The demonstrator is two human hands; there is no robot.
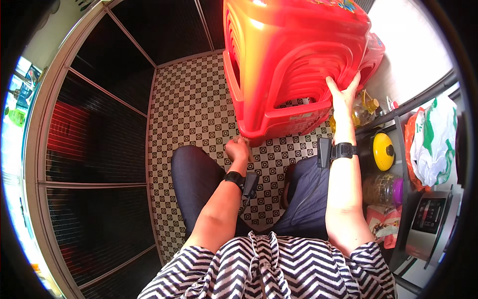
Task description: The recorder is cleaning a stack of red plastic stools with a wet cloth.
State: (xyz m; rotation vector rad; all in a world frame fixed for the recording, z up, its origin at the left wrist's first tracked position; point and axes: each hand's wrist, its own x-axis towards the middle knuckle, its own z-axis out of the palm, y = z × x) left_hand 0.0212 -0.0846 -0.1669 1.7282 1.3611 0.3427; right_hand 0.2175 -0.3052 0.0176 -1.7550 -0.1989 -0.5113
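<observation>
A stack of glossy red plastic stools [306, 41] leans tilted before me, its nested legs and arched openings turned my way. My right hand [344, 95] grips the edge of a leg on the stack's right side, thumb and fingers spread around it. Down at the stack's near lower-left corner is my left hand [237, 148], closed on a tan, cloth-like piece [251, 154]. That piece is mostly hidden by my fingers, so its exact kind is unclear. It seems to touch the lower rim of the stools.
Black-and-white patterned floor tiles [186, 112] lie below. Dark glazed panels in a frame [97, 149] stand at left. At right, a shelf rack [401, 130] holds a yellow lid [383, 151], a purple-capped jar [381, 190], plastic bags [433, 142] and a metallic appliance [427, 224]. Oil bottles [364, 110] stand near my right hand.
</observation>
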